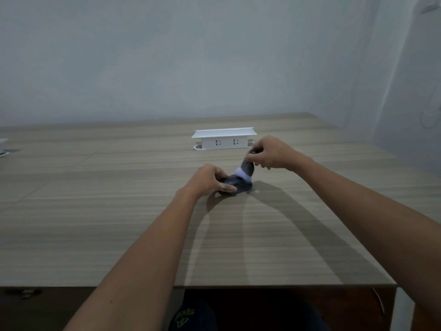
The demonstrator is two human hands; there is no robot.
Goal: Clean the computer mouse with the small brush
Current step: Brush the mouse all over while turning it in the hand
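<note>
A black computer mouse lies on the wooden table, a little right of centre. My left hand grips its left side, with the thumb along the near edge. My right hand pinches the dark handle of a small brush from above. The brush is tilted, and its pale bristle tips press on the far right part of the mouse's top. The brush's upper end is hidden in my fingers.
A white pop-up socket box stands just behind the hands. Another white fitting shows at the far left edge. The table's front edge runs close to my body, and grey walls stand behind and to the right.
</note>
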